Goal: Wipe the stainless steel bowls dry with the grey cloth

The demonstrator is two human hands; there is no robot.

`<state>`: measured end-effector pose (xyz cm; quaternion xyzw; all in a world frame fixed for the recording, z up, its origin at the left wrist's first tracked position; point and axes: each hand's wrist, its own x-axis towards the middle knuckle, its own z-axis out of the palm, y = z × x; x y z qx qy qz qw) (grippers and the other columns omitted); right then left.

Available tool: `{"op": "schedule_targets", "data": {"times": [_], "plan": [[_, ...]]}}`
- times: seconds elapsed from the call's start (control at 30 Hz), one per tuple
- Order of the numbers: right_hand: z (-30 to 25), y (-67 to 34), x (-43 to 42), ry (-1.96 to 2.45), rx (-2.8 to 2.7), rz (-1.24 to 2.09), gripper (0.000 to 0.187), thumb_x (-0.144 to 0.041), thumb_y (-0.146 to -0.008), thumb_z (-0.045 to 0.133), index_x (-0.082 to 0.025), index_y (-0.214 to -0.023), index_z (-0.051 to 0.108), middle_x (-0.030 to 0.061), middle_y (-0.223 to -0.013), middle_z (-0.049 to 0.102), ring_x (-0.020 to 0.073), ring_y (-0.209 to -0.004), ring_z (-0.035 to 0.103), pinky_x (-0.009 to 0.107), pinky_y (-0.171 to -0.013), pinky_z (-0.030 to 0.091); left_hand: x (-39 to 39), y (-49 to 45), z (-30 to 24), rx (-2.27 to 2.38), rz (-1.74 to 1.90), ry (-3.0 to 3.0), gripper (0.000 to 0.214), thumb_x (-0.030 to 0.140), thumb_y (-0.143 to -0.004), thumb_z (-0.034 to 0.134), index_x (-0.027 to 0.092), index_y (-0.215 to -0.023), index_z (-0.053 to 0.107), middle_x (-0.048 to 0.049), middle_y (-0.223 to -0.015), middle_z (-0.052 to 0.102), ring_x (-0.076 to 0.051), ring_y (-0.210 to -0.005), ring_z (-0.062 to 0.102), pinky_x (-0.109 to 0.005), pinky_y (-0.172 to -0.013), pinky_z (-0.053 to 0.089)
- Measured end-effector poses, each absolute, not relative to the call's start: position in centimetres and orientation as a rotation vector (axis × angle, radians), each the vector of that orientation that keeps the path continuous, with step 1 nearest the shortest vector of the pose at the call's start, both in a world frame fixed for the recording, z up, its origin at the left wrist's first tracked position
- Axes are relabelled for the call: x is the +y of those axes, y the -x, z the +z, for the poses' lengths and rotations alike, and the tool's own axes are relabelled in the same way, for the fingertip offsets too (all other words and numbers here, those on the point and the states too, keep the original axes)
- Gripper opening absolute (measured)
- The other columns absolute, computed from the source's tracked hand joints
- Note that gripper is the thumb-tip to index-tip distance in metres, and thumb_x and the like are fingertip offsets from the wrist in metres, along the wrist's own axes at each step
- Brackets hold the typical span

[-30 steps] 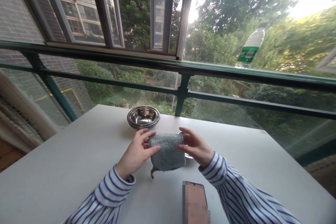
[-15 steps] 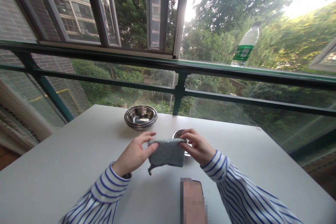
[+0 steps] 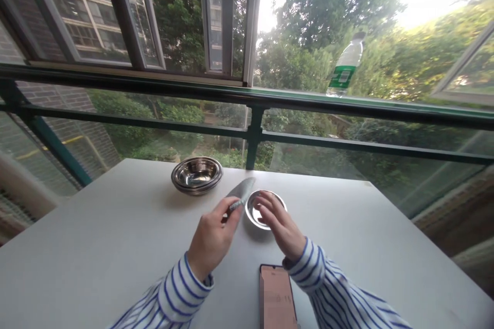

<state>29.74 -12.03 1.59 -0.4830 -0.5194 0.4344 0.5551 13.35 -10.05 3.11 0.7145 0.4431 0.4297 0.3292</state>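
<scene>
Left hand (image 3: 212,240) clamped a thin grey cloth (image 3: 247,185) of nubbly weave between thumb and fingers, its free part slanting to the far right above the smooth white table (image 3: 116,247). Right hand (image 3: 283,223), fingers loosely extended and unclosed, lay over a small round shiny metal bowl (image 3: 252,216); contact unclear. Nested, mirror-bright metal bowls (image 3: 196,177) stood far left.

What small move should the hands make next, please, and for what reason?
Probably the right hand should grip the small metal bowl: it is open above that bowl, with nothing visible in its grasp, while the left hand pinches the gray cloth close beside it. Whether the right hand touches the bowl, I cannot tell.
</scene>
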Motion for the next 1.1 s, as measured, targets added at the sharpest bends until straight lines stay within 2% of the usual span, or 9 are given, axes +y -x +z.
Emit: {"op": "schedule_targets", "data": {"times": [0.13,0.3,0.43,0.5,0.6,0.83,0.93,1.0,1.1], "plan": [[1.9,-28.5,-12.5,0.821,-0.84,1.417,0.042,-0.053,-0.08,0.046,-0.022,-0.107,0.055,0.0069,-0.106,0.062,0.0232,-0.099,0.058,0.038,-0.081,0.047,-11.7,-15.2,2.8,0.883,1.065,-2.296,0.032,0.029,-0.083,0.048,0.017,-0.111,0.058,-0.0102,-0.115,0.062,-0.022,-0.108,0.054,-0.035,-0.093,0.042],[1.6,-29.1,-12.3,0.778,-0.702,1.307,0.032,-0.035,-0.076,0.054,-0.018,-0.102,0.058,0.0053,-0.097,0.066,0.0229,-0.092,0.06,0.039,-0.087,0.045,-12.3,-15.5,2.2,0.825,1.024,-2.285,0.031,0.031,-0.082,0.05,0.017,-0.107,0.062,-0.0116,-0.119,0.059,-0.023,-0.112,0.05,-0.037,-0.098,0.038],[0.5,-30.2,-12.3,0.966,-0.891,1.058,0.037,-0.035,-0.08,0.049,-0.018,-0.113,0.055,0.0066,-0.114,0.06,0.0249,-0.11,0.052,0.042,-0.097,0.037,-11.6,-15.4,2.4,1.046,1.109,-1.649,0.042,0.039,-0.081,0.049,0.015,-0.115,0.055,-0.0132,-0.123,0.055,-0.025,-0.109,0.052,-0.039,-0.092,0.042],[0.2,-30.3,-12.7,1.047,-1.145,0.874,0.037,-0.034,-0.085,0.044,-0.02,-0.119,0.051,0.0054,-0.124,0.054,0.0234,-0.119,0.044,0.041,-0.103,0.031,-11.4,-15.7,2.7,0.929,1.022,-1.288,0.056,0.045,-0.081,0.048,0.016,-0.128,0.042,-0.0142,-0.13,0.048,-0.027,-0.11,0.052,-0.04,-0.087,0.046],[0.1,-30.0,-13.8,1.117,-1.581,0.62,0.042,-0.029,-0.089,0.038,-0.02,-0.13,0.041,0.006,-0.132,0.046,0.0209,-0.124,0.038,0.04,-0.105,0.029,-11.4,-16.4,3.2,0.683,0.947,-0.94,0.061,0.047,-0.082,0.045,0.021,-0.135,0.032,-0.0113,-0.134,0.045,-0.028,-0.117,0.046,-0.041,-0.09,0.043],[0.4,-31.1,-15.2,1.229,-2.093,0.028,0.061,-0.026,-0.077,0.051,-0.014,-0.135,0.034,0.0115,-0.142,0.028,0.0304,-0.132,0.018,0.054,-0.106,0.014,-11.8,-17.7,4.0,0.383,0.812,-0.667,0.056,0.052,-0.084,0.037,0.018,-0.126,0.047,-0.0095,-0.124,0.056,-0.025,-0.121,0.042,-0.04,-0.102,0.029],[0.3,-32.3,-14.9,1.136,-1.925,0.204,0.054,-0.022,-0.082,0.042,-0.017,-0.135,0.034,0.0083,-0.141,0.032,0.026,-0.131,0.025,0.048,-0.107,0.019,-11.3,-18.3,4.4,0.373,0.742,-0.757,0.061,0.057,-0.082,0.033,0.017,-0.125,0.048,-0.0114,-0.12,0.058,-0.026,-0.114,0.049,-0.04,-0.097,0.034],[0.1,-33.2,-14.6,1.128,-1.637,0.462,0.046,-0.025,-0.086,0.037,-0.019,-0.131,0.039,0.007,-0.135,0.042,0.0237,-0.125,0.037,0.043,-0.104,0.028,-10.6,-18.4,4.2,0.504,0.733,-0.868,0.061,0.057,-0.082,0.034,0.017,-0.125,0.047,-0.0119,-0.115,0.06,-0.024,-0.103,0.056,-0.038,-0.09,0.04],[-0.1,-34.5,-14.2,1.18,-1.126,0.778,0.039,-0.035,-0.087,0.039,-0.017,-0.119,0.052,0.0063,-0.115,0.059,0.0239,-0.106,0.053,0.04,-0.093,0.041,-9.2,-18.0,2.8,0.86,0.855,-1.062,0.052,0.052,-0.079,0.045,0.015,-0.114,0.054,-0.0112,-0.1,0.063,-0.019,-0.078,0.061,-0.03,-0.066,0.047]]}}
